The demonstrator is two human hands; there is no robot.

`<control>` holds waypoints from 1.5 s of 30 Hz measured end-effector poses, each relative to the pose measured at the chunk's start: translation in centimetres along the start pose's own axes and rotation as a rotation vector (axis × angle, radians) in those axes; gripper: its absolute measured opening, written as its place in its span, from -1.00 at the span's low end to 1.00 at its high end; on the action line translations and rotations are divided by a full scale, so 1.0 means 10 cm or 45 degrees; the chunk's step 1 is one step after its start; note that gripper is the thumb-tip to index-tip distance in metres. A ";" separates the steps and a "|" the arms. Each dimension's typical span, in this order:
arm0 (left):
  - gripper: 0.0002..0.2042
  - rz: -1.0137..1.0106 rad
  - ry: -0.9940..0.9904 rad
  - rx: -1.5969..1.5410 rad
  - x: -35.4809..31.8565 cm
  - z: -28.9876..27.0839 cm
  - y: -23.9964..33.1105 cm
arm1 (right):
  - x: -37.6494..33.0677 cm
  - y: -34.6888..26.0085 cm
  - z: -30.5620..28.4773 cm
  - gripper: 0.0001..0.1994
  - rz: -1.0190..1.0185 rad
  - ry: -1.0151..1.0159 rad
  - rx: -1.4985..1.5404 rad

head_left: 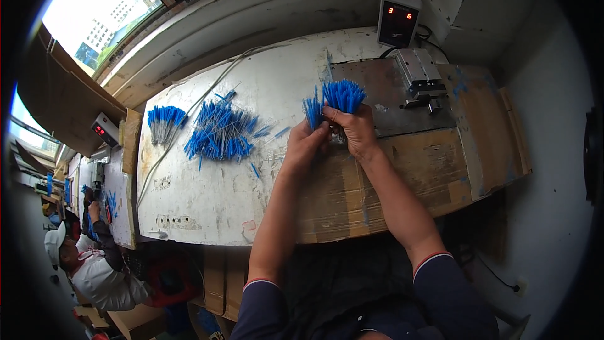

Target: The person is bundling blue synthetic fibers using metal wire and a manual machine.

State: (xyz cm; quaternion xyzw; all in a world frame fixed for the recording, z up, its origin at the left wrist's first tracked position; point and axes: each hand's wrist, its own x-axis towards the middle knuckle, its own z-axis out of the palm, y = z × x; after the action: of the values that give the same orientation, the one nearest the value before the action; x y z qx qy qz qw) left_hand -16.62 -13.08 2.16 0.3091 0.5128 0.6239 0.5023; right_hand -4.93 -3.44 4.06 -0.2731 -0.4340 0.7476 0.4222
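Above the worn white bench [207, 201], the right hand [357, 131] is clenching its grip on a fanned bundle of thin blue plastic sticks [343, 96]. The left hand [306, 141] is grasping a smaller bundle of blue sticks [312, 110] just beside it. A loose heap of blue sticks [220, 131] is lying to the left.

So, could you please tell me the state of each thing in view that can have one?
Left hand: closed on a small bunch of thin blue plastic sticks.
Right hand: closed on a larger fanned bunch of blue sticks.
Loose heap of blue sticks: scattered on the white worktop.
Tidy bundle of blue sticks: lying apart, untouched.
Grey counter box: lit, red digits showing.
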 end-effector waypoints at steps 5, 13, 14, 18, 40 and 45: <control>-0.87 -0.003 -0.048 -0.004 -0.04 -0.01 0.03 | -0.03 -0.07 0.02 -0.88 0.036 -0.029 0.045; -0.79 -0.016 -0.112 0.040 -0.05 0.04 0.09 | 0.04 0.03 -0.08 -0.85 0.038 0.103 0.333; -0.79 -0.033 -0.117 0.045 -0.04 0.04 0.08 | 0.07 0.03 -0.09 -0.85 0.043 0.119 0.341; -0.73 0.050 0.035 -0.040 0.01 0.06 0.07 | 0.13 0.01 -0.13 -0.87 0.001 0.263 0.374; -0.86 0.039 0.191 0.004 0.00 0.00 0.03 | -0.09 -0.07 0.02 -0.89 0.159 -0.261 0.268; -0.80 0.094 0.366 -0.257 0.02 0.18 0.09 | 0.05 0.05 -0.04 -0.85 -0.025 0.251 0.392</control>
State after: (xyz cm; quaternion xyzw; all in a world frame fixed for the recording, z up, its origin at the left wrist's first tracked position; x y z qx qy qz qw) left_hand -15.33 -12.30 3.47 0.1835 0.5024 0.7280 0.4289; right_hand -5.11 -2.97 3.42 -0.2727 -0.2736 0.7707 0.5067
